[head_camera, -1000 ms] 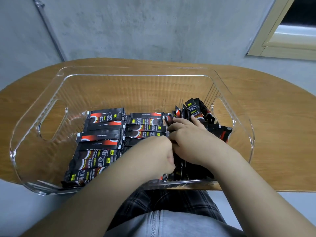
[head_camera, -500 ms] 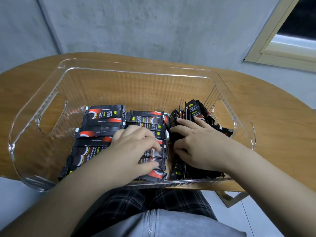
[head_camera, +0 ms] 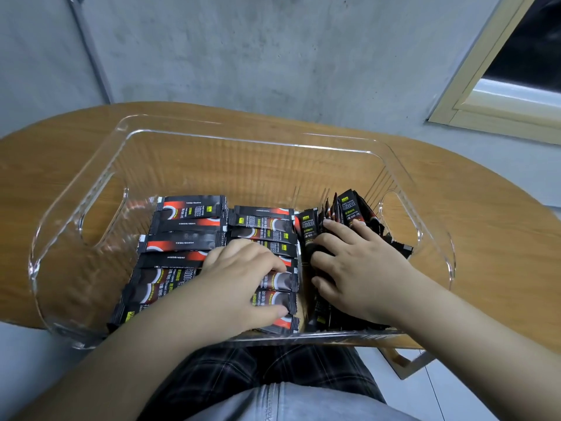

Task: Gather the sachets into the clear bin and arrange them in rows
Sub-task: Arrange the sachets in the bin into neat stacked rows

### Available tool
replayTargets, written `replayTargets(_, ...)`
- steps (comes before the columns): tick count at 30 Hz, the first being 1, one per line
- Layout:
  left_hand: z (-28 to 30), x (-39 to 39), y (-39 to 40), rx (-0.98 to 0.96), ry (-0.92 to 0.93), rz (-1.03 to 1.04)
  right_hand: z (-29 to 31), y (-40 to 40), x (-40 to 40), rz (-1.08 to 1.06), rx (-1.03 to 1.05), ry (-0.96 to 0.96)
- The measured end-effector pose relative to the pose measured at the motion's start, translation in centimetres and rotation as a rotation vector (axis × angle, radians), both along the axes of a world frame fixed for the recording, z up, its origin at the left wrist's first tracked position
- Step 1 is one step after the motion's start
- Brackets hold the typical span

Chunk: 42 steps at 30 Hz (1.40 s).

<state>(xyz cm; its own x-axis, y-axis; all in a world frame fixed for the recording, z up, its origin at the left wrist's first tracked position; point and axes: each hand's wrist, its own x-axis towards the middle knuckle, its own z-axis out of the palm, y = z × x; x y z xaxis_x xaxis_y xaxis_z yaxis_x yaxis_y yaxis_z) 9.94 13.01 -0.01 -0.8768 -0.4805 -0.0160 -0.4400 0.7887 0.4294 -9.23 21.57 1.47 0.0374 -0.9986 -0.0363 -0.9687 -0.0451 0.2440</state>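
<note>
**Squaring up the sachet rows inside the bin**

The clear bin (head_camera: 100,183) sits on the wooden tabletop (head_camera: 491,208), its near wall overhanging the near edge toward the person's lap. All visible sachets are already inside it. 2 flat rows (head_camera: 188,226) lie along the bin's floor, left and middle, running from about mid-floor toward the near wall, while a third batch (head_camera: 349,205) stands on edge against the right wall by the handle cut-out.

The left hand (head_camera: 243,281) lies across the middle row with fingers loosely extended, pressing down on the sachets rather than grasping any. The right hand (head_camera: 361,268) spreads over the upright batch, its fingers splayed and touching the packets' top edges; whether the thumb pinches one, I cannot tell.

The step in hand looks like tidying. To do it well, keep the left palm steady as a stop so the flat rows do not slide, and let the right hand nudge the upright batch together toward the right wall, pressing evenly so the slippery foil packets do not fan out or topple into the gap between rows.
</note>
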Motion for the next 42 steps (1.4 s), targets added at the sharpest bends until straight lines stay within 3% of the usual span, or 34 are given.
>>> replayTargets(5,0.2,-0.1,0.2,0.017,0.000,0.018,-0.2,-0.5,0.4,-0.027,-0.053,-0.017)
replayTargets(20,0.2,0.0,0.2,0.057,-0.025,0.054,-0.3,-1.3,1.4,-0.073,0.143,0.028)
replayTargets(33,0.4,-0.5,0.4,-0.027,-0.364,0.107,-0.2,-1.3,1.6,-0.096,0.117,-0.019)
replayTargets(38,0.9,-0.6,0.6,0.014,-0.394,0.106,-0.5,-1.6,1.9,-0.131,0.059,-0.046)
replayTargets(42,1.8,-0.8,-0.2,-0.071,-0.412,0.103,-1.4,-1.6,1.5,-0.153,0.025,-0.068)
